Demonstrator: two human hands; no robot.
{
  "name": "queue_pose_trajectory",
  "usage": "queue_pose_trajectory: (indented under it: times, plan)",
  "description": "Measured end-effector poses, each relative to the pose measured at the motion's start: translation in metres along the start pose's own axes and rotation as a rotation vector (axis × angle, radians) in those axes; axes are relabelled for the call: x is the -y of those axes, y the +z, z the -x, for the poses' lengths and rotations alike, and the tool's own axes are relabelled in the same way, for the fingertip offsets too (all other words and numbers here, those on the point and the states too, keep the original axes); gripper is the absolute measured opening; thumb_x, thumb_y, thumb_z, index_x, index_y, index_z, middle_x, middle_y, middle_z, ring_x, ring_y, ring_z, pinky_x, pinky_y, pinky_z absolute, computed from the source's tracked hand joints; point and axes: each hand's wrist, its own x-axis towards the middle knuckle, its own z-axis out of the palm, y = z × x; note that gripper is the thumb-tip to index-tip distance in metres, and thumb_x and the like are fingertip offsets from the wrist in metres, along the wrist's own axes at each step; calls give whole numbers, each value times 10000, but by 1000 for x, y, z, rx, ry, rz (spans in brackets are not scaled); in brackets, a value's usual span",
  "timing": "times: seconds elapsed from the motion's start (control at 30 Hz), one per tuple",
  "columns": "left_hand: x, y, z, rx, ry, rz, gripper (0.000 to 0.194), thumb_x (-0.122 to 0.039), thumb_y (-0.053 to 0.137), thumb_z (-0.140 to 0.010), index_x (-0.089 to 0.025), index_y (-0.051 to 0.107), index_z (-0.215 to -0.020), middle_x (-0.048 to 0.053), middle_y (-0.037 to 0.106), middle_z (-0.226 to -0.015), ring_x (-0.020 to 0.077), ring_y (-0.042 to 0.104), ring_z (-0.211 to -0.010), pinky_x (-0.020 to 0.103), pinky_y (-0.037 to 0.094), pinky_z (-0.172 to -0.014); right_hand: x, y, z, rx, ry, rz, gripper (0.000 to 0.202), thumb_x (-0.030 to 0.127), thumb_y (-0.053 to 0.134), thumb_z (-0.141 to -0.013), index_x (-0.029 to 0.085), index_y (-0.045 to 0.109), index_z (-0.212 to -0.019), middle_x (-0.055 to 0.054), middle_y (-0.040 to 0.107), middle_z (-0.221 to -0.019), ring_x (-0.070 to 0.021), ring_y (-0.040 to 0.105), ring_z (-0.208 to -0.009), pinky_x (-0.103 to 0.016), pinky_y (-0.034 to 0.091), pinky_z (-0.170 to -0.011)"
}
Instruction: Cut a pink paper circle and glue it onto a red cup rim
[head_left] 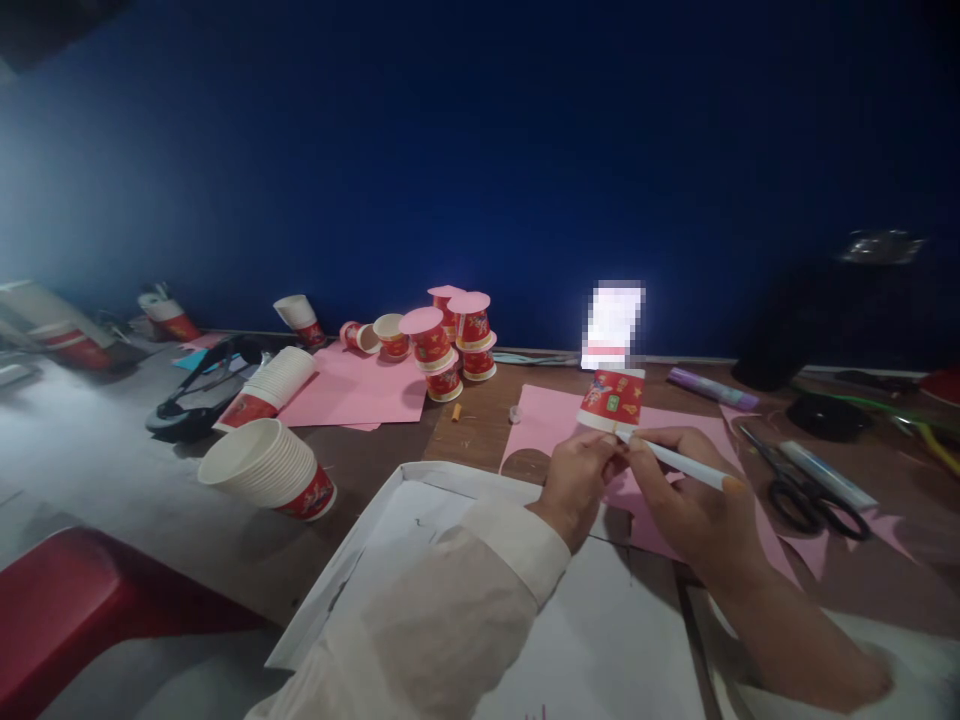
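Note:
My right hand (686, 500) grips a white marker-like pen (686, 463) with an orange end, its other end pointing at my left hand. The fingers of my left hand (581, 480) are pinched together at the pen's tip; what lies between them is hidden, apart from a speck of orange. Just beyond both hands is a red printed paper cup (611, 398) with a pale rim on the near side. I cannot tell whether the left fingers touch it. Pink paper (547, 415) with a curved cutout lies beneath.
Left of centre stand stacked red cups with pink paper discs (422, 321). Nested paper cups (259, 465) lie further left, near a headset (180, 415). Scissors (806, 495) and a purple tube (712, 388) are at right. A white box lid (397, 500) sits in front.

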Motion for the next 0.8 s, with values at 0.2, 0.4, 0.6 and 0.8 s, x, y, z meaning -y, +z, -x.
queue_pose_trajectory:
  times: [0.2,0.4,0.6,0.8]
  plan:
    - [-2,4,1,-71,-30,154,213,-272,794,-643,-130,636,-661,26,624,-680,124,592,-670,281,468,-764,1,0,1,4,8,-25,100,332,641,-879,244,680,-907,-4,729,-838,-168,691,-732,-269,519,-646]
    - [-1,4,0,-98,-29,143,199,-251,781,-653,-125,626,-661,23,623,-661,121,592,-659,275,475,-749,4,0,0,19,22,-34,126,353,618,-877,245,681,-895,-13,729,-836,-182,691,-732,-284,518,-634]
    - [-3,5,2,-86,-17,124,163,-235,753,-664,-132,627,-657,12,603,-640,110,565,-628,260,461,-702,6,-2,0,28,36,-21,139,363,614,-866,245,682,-895,-25,740,-836,-201,701,-744,-306,526,-669]
    - [-3,6,0,-102,-12,110,167,-222,742,-667,-145,600,-624,-8,557,-600,104,528,-586,270,450,-689,7,-3,1,47,45,-24,152,378,613,-867,244,679,-896,-37,742,-859,-208,701,-755,-311,529,-660]
